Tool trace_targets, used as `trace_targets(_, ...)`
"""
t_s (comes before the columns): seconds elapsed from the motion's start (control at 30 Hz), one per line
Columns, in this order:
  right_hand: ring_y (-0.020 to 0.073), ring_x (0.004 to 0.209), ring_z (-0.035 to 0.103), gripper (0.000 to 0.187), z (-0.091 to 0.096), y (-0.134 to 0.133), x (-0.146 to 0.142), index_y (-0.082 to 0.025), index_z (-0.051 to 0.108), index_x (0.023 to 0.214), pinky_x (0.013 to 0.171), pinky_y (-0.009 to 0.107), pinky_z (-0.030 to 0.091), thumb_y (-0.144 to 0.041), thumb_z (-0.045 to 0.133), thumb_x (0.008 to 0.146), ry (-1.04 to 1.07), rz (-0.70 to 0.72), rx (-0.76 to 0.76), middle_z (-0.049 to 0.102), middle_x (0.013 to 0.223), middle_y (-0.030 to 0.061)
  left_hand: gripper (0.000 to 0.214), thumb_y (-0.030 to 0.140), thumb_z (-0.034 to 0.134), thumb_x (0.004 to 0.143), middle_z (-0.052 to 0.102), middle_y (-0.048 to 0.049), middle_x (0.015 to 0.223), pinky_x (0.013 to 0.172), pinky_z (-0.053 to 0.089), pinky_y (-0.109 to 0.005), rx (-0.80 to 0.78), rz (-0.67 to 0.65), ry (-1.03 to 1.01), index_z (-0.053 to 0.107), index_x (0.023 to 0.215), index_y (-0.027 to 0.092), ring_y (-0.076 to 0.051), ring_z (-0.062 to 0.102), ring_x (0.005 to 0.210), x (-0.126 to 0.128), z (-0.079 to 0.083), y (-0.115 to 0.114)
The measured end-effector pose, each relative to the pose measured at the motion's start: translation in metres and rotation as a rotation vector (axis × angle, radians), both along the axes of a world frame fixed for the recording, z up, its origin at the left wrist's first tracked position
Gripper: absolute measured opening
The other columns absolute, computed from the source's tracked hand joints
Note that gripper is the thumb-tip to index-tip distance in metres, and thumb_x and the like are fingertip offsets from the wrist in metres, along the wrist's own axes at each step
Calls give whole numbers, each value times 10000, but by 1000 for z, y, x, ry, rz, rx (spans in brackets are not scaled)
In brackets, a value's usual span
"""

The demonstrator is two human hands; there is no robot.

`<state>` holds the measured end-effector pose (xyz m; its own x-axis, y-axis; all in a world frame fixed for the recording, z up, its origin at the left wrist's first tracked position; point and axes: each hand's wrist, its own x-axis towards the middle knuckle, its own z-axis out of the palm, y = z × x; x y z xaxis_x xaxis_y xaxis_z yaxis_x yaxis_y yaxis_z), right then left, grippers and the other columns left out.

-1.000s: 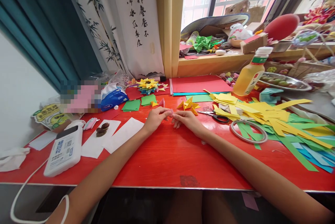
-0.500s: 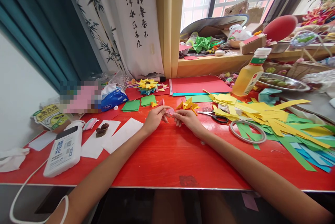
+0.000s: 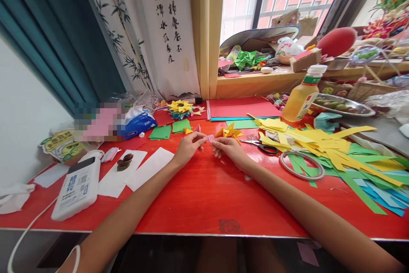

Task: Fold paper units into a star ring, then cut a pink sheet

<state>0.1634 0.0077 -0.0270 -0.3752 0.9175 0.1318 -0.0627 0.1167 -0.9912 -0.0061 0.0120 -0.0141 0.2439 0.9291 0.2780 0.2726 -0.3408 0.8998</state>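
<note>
Between my two hands is a small folded piece of pink paper (image 3: 210,138), raised a little above the red table (image 3: 204,196). My left hand (image 3: 189,148) pinches its left side, and my right hand (image 3: 230,149) pinches its right side. Just behind the fingers lie small folded paper pieces, pink and orange (image 3: 193,130). Folded yellow paper pieces (image 3: 230,130) sit behind my right hand. A pair of black-handled scissors (image 3: 267,149) rests to the right of it. Farther back stands a yellow and blue folded-paper ring (image 3: 180,109).
Yellow paper strips (image 3: 315,139) and a roll of tape (image 3: 302,165) lie on the right, near a juice bottle (image 3: 300,96). Green paper squares (image 3: 160,130), white sheets (image 3: 151,168), a tissue pack (image 3: 137,125) and a white device with a cable (image 3: 76,190) occupy the left.
The pink paper has turned slightly between my fingers, and my left fingers have shifted on it. The whole view has tilted slightly upward.
</note>
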Motion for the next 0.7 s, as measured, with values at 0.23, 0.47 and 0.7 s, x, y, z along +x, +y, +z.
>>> trace_targets(0.23, 70, 476, 515, 266, 3, -1, 0, -134, 538, 648, 473, 201, 402, -386, 556, 733, 13, -1, -19, 551, 587, -9, 210, 329, 551, 737, 580, -5, 731, 572, 443, -228, -42, -32, -84, 572, 828, 140, -76, 518, 541, -1, -2, 4)
trace_targets(0.47, 69, 468, 513, 267, 3, -2, 0, -142, 538, 654, 481, 210, 409, -400, 573, 715, 26, 3, -27, 561, 589, -12, 227, 312, 560, 733, 588, -10, 743, 591, 457, -236, -49, -100, -124, 575, 876, 136, -83, 529, 576, 0, 4, 1)
trace_targets(0.7, 75, 462, 516, 292, 3, -1, 0, -145, 529, 647, 478, 217, 414, -426, 563, 718, -2, 11, -12, 557, 561, -15, 205, 299, 558, 735, 582, -14, 746, 578, 454, -230, -28, -106, -108, 568, 854, 132, -80, 525, 566, -1, 2, 2)
